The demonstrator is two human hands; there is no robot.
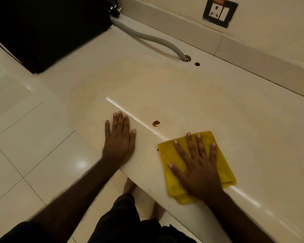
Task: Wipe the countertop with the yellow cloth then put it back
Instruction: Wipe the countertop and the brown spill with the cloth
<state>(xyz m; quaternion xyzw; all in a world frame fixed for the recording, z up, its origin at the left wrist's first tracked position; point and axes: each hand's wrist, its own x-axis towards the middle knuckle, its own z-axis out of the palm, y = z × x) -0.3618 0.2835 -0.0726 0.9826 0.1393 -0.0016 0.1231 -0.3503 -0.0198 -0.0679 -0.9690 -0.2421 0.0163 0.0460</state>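
Right hand (198,165) flat on folded yellow cloth (172,155) near front edge of surface (218,106), fingers spread. Left hand (119,141) flat on bare surface, fingers together. Brown spot (155,123) between hands, beyond cloth.

Two hands are seen on one worktop (191,95): the left hand (118,137) laid flat on bare stone, the right hand (198,165) spread on the one yellow cloth (170,155), which is folded. One brown spot (155,123) is counted between the hands, and a second, smaller brown mark (158,149) is found at the cloth's left edge. Two holes are counted near the back of the worktop, a larger hole (188,59) taken up by the one grey corrugated hose (147,36) and a small hole (197,64) beside it; one wall socket plate (219,11) and one black appliance (47,28) are also counted.
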